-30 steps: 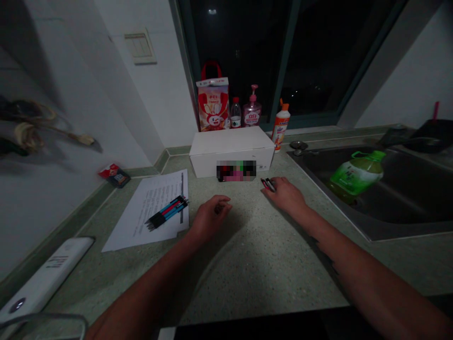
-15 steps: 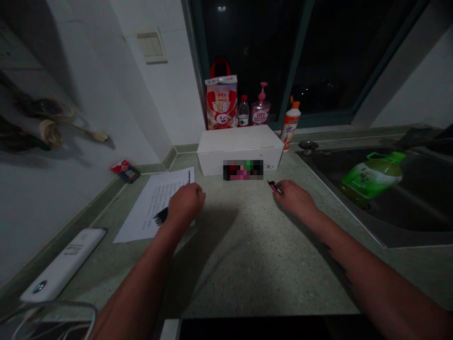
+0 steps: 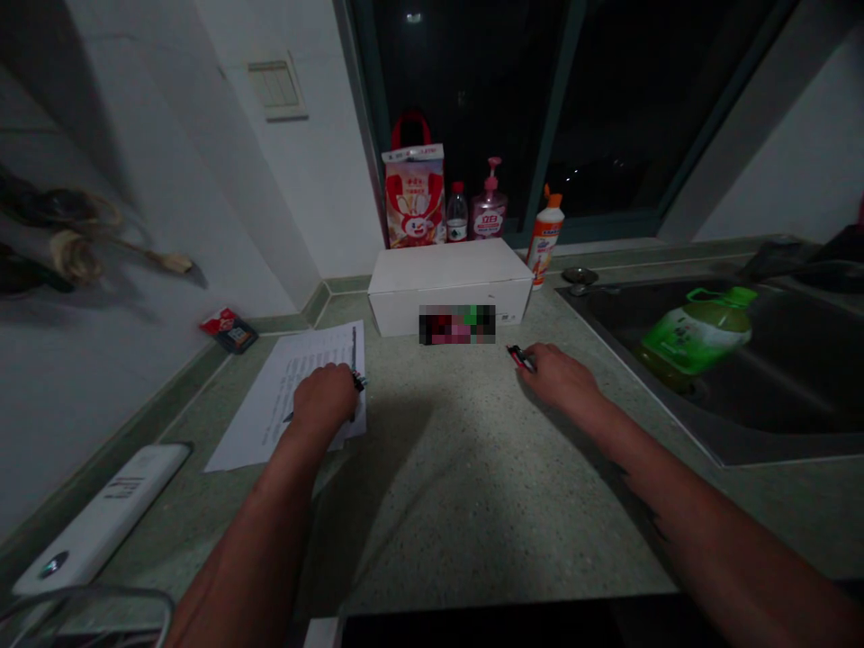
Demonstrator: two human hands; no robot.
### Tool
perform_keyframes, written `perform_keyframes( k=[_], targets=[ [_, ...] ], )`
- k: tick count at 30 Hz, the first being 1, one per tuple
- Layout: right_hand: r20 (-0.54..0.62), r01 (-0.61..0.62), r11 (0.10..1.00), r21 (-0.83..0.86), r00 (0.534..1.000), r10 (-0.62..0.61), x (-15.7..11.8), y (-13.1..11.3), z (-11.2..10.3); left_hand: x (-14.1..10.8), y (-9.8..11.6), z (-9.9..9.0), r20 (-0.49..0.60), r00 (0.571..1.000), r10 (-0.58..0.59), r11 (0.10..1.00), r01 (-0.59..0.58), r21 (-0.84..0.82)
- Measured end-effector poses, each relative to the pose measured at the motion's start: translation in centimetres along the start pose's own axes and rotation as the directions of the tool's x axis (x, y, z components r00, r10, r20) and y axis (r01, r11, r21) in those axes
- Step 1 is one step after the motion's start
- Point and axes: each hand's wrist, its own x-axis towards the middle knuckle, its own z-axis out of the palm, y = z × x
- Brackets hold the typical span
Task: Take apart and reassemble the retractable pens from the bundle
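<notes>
My left hand (image 3: 324, 400) is closed over the printed paper sheets (image 3: 263, 423) on the counter's left. A bunch of slim black pens (image 3: 359, 382) is in its grip, with ends sticking out past the fingers on the right. My right hand (image 3: 557, 373) is closed near the counter's right side, just left of the sink. From its fingertips juts a small black-and-red object (image 3: 520, 357), pointing to the upper left; its kind is not clear. Between and beyond the hands stands a closed white box (image 3: 449, 270), a blurred patch covering part of its front.
Behind the box are a red-and-white bag (image 3: 415, 202), a small bottle (image 3: 457, 216), a pink pump bottle (image 3: 490, 211) and an orange-capped bottle (image 3: 544, 238). A big green jug (image 3: 698, 333) lies in the sink (image 3: 803, 378). A long white device (image 3: 108, 513) and a small packet (image 3: 229, 330) lie left.
My left hand has moved left and turned over the paper, so the pen ends now show on its right. My right hand stays nearly in place. The view has shifted slightly.
</notes>
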Motion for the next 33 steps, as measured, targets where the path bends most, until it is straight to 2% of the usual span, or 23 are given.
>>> perform_keyframes(
  k=[7,11,13,16,19,21,22,27,33],
  targets=[
    [-0.018,-0.017,1.0,-0.026,1.0,0.017,-0.5,-0.5,-0.8,-0.3,0.3,-0.2,0.004,1.0,0.015,1.0,-0.015,-0.025],
    [-0.147,0.027,1.0,-0.007,0.989,-0.027,-1.0,-1.2,-1.8,-0.8,1.1,-1.0,-0.112,0.993,0.041,0.998,-0.045,-0.037],
    [-0.212,0.134,0.989,0.058,0.97,-0.119,-1.4,-1.9,-2.0,-1.2,2.2,-1.4,-0.204,0.976,0.075,0.988,-0.1,-0.114],
    [-0.241,0.375,0.91,0.18,0.913,-0.328,-2.3,-3.2,-1.8,-2.2,4.5,-1.0,-0.3,0.93,0.214,0.918,-0.296,-0.264],
    [-0.207,0.575,0.777,0.256,0.818,-0.537,-3.5,-4.7,-1.1,-3.4,6.9,0.2,-0.314,0.852,0.418,0.783,-0.513,-0.351],
    [-0.153,0.632,0.724,0.276,0.773,-0.616,-4.1,-5.4,-0.7,-4.1,8.1,1.0,-0.347,0.801,0.487,0.705,-0.595,-0.385],
    [-0.12,0.64,0.717,0.276,0.763,-0.635,-4.3,-5.7,-0.6,-4.4,8.5,1.3,-0.357,0.792,0.496,0.685,-0.609,-0.4],
    [-0.034,0.608,0.739,0.291,0.778,-0.627,-4.4,-6.0,-0.3,-4.8,9.1,1.9,-0.368,0.777,0.511,0.629,-0.63,-0.456],
    [-0.058,0.456,0.823,0.338,0.883,-0.465,-2.8,-4.2,-0.4,-3.8,8.1,1.9,-0.459,0.818,0.346,0.652,-0.562,-0.509]
  ],
)
